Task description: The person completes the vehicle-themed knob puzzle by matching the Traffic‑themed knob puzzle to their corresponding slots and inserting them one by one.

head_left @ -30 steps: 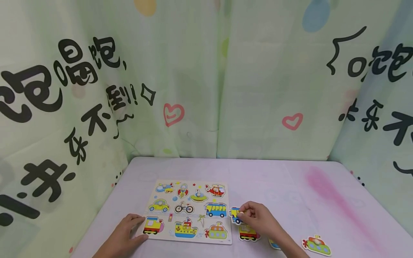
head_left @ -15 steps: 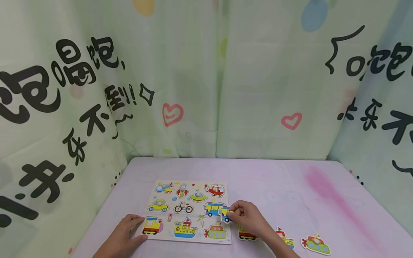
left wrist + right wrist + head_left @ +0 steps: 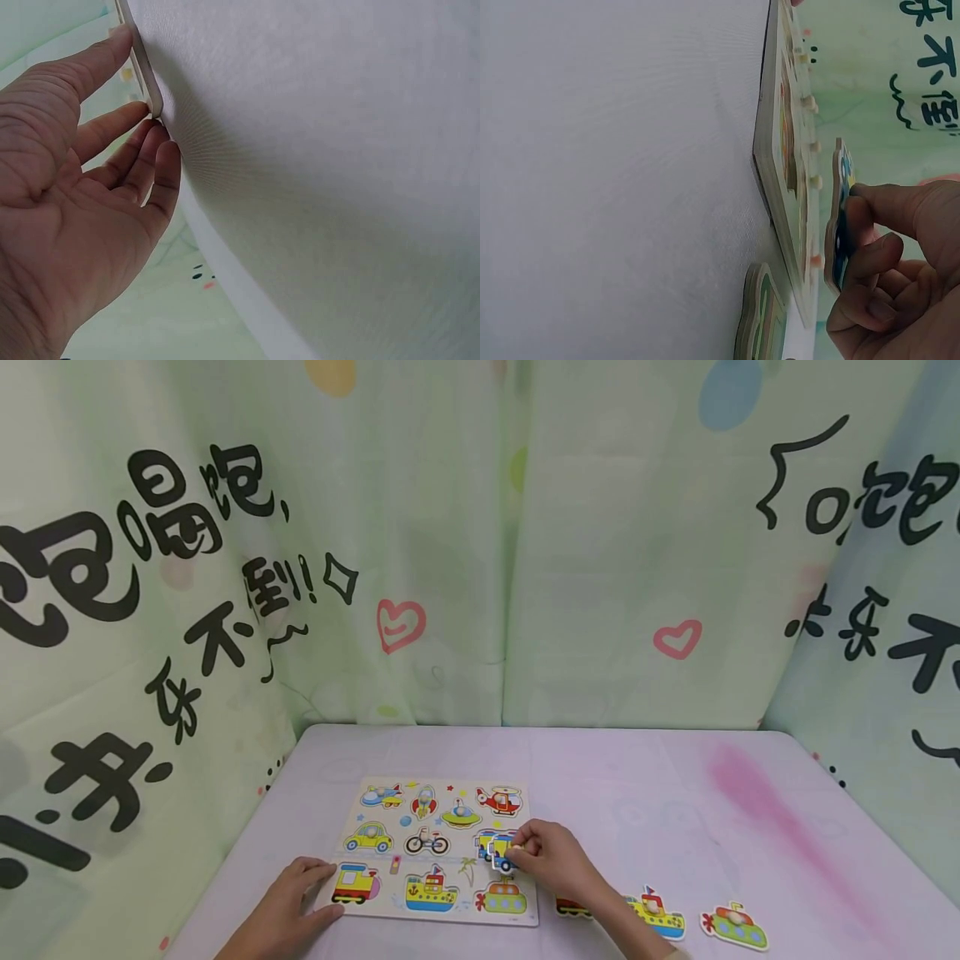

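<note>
A white wooden puzzle board [image 3: 392, 893] with vehicle pictures lies on the table's left half. My left hand [image 3: 288, 897] touches its near left corner, thumb and fingertips set apart along the edge. In the left wrist view those fairly straight fingers meet the board's edge [image 3: 147, 75]. Thumb and fingers of my right hand [image 3: 557, 860] pinch a blue and yellow bus puzzle piece [image 3: 498, 853]. This piece overlaps the printed bus at the board's right side. The right wrist view has the bus piece [image 3: 834, 225] standing off the board's face [image 3: 780, 217].
Right of the board lie a train piece [image 3: 572, 907], partly behind my right forearm, a ship piece [image 3: 663, 916] and a submarine piece [image 3: 737, 927]. Knobbed pieces such as the car [image 3: 368, 837] sit in the board. A printed curtain [image 3: 465, 568] encloses the table.
My right hand has moved left with the bus piece, from beside the board to over its bus picture. The ship piece has come into view. My left hand keeps its place.
</note>
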Motion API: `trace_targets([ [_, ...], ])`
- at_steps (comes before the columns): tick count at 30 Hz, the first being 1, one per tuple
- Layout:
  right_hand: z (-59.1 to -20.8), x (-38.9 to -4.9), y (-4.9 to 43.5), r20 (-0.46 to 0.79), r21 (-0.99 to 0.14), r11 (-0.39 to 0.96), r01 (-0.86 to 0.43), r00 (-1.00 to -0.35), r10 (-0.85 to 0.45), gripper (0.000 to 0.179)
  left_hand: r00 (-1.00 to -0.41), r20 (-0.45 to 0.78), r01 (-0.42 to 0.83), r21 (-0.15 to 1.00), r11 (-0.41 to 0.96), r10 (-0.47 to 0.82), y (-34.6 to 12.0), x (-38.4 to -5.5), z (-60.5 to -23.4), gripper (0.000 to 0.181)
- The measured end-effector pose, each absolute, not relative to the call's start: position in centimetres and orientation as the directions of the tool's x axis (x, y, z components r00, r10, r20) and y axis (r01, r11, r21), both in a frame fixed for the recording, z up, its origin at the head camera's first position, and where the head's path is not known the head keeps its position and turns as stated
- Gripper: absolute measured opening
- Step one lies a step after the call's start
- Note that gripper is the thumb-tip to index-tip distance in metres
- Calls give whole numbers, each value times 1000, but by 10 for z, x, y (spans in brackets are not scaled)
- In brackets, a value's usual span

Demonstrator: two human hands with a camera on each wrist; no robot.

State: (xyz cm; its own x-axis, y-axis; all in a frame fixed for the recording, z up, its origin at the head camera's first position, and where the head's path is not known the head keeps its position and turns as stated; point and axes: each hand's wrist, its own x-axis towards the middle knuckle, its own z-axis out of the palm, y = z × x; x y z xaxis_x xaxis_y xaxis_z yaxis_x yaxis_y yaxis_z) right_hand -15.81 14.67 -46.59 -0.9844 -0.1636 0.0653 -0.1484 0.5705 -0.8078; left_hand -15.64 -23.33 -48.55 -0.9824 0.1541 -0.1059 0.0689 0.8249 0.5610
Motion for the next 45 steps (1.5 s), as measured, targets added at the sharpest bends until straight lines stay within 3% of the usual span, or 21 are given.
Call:
trace_targets([
  [16, -470, -170, 130, 62, -743, 658, -122, -992, -114, 14, -981, -114, 69, 556, 828, 158, -233, -158, -485, 65],
  [45, -473, -186, 120, -24, -714, 698, -46, -996, -90, 16, -982, -115, 63, 565, 823, 153, -233, -156, -484, 64],
])
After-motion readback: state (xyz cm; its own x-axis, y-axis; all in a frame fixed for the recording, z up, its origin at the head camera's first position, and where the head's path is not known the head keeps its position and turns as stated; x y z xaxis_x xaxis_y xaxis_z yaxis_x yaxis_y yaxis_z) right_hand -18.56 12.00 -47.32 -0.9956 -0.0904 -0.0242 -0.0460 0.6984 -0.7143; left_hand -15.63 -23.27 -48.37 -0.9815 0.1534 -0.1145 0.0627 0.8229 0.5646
